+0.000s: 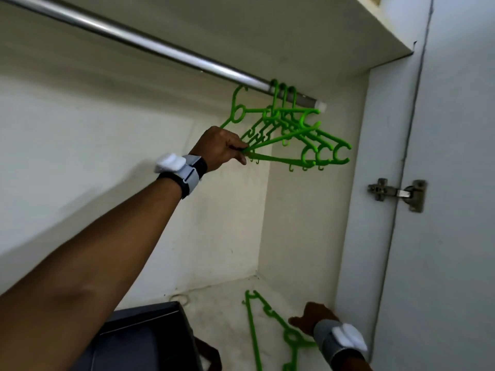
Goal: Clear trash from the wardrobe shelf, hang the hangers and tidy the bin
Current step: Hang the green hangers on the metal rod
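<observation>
Hangers are partly sorted, as I read it: several green hangers [308,135] hook over the metal rail [160,49] at its far right end, and my left hand [222,148] pinches the corner of one more hanger [238,111] whose hook sits just beside the rail, not yet over it. More loose hangers [273,333] lie on the wardrobe shelf [225,303] near the right wall. My right hand [313,319] rests down among them, touching one; I cannot tell whether it grips or lies spread. So hanging is well underway, with those loose ones left. A dark bin [144,338] sits at the near left; I can't see inside it, so tidying it looks still to do. No trash shows on the visible shelf. The wardrobe is pale, scuffed and slightly stained, with a door hinge [396,192] on the right.
</observation>
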Tool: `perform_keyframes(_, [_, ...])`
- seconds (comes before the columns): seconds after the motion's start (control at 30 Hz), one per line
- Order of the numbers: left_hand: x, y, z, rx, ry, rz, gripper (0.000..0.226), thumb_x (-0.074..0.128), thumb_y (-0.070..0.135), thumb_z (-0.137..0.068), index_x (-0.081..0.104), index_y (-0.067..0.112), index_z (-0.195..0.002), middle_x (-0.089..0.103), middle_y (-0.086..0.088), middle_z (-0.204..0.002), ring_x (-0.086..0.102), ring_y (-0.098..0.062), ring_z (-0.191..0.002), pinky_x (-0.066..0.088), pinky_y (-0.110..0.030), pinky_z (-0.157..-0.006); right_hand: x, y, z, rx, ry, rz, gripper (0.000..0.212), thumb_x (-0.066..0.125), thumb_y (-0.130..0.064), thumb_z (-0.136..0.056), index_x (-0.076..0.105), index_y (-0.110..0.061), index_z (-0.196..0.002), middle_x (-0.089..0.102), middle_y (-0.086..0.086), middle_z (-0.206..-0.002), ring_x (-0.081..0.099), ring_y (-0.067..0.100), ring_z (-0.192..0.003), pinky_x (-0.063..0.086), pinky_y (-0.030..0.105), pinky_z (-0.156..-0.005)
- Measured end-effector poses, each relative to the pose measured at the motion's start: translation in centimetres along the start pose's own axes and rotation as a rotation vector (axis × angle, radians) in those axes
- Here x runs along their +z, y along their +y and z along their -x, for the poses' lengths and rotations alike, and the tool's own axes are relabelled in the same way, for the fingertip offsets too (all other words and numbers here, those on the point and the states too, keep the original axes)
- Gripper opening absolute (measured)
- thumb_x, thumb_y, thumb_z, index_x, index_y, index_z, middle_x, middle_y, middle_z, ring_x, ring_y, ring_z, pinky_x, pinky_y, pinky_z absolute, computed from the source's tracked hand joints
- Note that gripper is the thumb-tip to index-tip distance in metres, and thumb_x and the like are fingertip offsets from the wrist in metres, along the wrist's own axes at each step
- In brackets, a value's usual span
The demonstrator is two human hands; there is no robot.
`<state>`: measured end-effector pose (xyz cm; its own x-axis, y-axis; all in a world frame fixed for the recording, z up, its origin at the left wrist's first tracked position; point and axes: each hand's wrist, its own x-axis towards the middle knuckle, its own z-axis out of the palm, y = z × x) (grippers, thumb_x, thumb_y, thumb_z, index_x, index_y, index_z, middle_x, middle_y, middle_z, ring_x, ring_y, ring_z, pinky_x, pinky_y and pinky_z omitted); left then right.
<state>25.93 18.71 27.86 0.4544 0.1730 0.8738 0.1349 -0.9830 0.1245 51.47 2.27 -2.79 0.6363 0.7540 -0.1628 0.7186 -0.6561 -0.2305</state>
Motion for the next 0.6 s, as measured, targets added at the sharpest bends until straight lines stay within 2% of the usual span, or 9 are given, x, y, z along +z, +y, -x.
perform_keyframes(0.07, [0.0, 0.2, -0.8, 0.023, 0.032, -0.011, 0.011, 0.081, 0.014, -0.073, 0.081, 0.014, -0.084, 0.078, 0.002, -0.084, 0.073, -0.009, -0.084, 0.056, -0.033, -0.086, 1.0, -0.1, -0.1, 0.037, -0.059, -0.036, 0.078, 0.056, -0.066, -0.087, 0.043, -0.014, -0.144, 0.049, 0.005, -0.146, 0.051, 0.021, -0.13, 0.045, 0.021, -0.096])
perform_keyframes(0.13, [0.1, 0.5, -1.2, 0.071, 0.071, -0.012, 0.014, 0.08, 0.011, -0.074, 0.081, 0.01, -0.088, 0.078, -0.001, -0.085, 0.073, -0.011, -0.082, 0.057, -0.029, -0.083, 1.9, -0.6, -0.1, 0.066, -0.114, -0.103, 0.084, 0.064, -0.067, -0.082, 0.042, -0.014, -0.143, 0.048, 0.003, -0.143, 0.051, 0.02, -0.129, 0.047, 0.023, -0.098])
perform_keyframes(0.23, [0.5, 0.4, -1.5, 0.104, 0.102, -0.001, 0.017, 0.08, 0.008, -0.074, 0.08, 0.006, -0.091, 0.078, -0.005, -0.085, 0.074, -0.013, -0.079, 0.058, -0.025, -0.08, 3.6, -1.3, 0.0, 0.036, -0.11, -0.085, 0.08, 0.068, -0.056, -0.084, 0.038, -0.013, -0.144, 0.045, 0.006, -0.146, 0.049, 0.021, -0.132, 0.044, 0.026, -0.101])
perform_keyframes(0.37, [0.7, 0.1, -2.3, 0.143, 0.104, -0.048, 0.016, 0.08, 0.014, -0.076, 0.08, 0.009, -0.09, 0.079, -0.003, -0.085, 0.074, -0.014, -0.078, 0.059, -0.031, -0.078, 5.9, -2.3, 0.0, 0.007, 0.025, -0.139, 0.058, 0.041, -0.034, -0.103, 0.024, -0.011, -0.154, 0.027, 0.01, -0.159, 0.033, 0.023, -0.145, 0.029, 0.03, -0.117])
perform_keyframes(0.43, [1.0, 0.5, -2.5, 0.172, 0.106, -0.064, 0.014, 0.078, 0.013, -0.078, 0.08, 0.008, -0.09, 0.078, -0.004, -0.084, 0.074, -0.015, -0.077, 0.059, -0.03, -0.078, 6.4, -2.9, 0.0, -0.009, 0.093, -0.179, 0.054, 0.04, -0.03, -0.103, 0.028, -0.01, -0.152, 0.032, 0.011, -0.156, 0.036, 0.023, -0.143, 0.03, 0.029, -0.115])
perform_keyframes(0.53, [2.3, 0.8, -1.5, 0.177, 0.078, -0.019, 0.015, 0.079, 0.01, -0.076, 0.079, 0.005, -0.09, 0.078, -0.007, -0.083, 0.074, -0.016, -0.075, 0.059, -0.027, -0.078, 6.1, -3.8, 0.4, -0.029, 0.212, -0.308, 0.052, 0.06, -0.029, -0.092, 0.045, -0.012, -0.139, 0.052, 0.009, -0.141, 0.052, 0.023, -0.129, 0.043, 0.025, -0.103])
perform_keyframes(0.6, [3.2, 0.1, -0.5, 0.16, 0.07, -0.04, 0.014, 0.079, 0.01, -0.077, 0.08, 0.005, -0.09, 0.078, -0.006, -0.084, 0.073, -0.015, -0.077, 0.059, -0.03, -0.079, 4.9, -4.4, 0.8, -0.061, 0.309, -0.441, 0.052, 0.067, -0.023, -0.088, 0.053, -0.014, -0.138, 0.061, 0.008, -0.134, 0.059, 0.025, -0.121, 0.047, 0.025, -0.098])
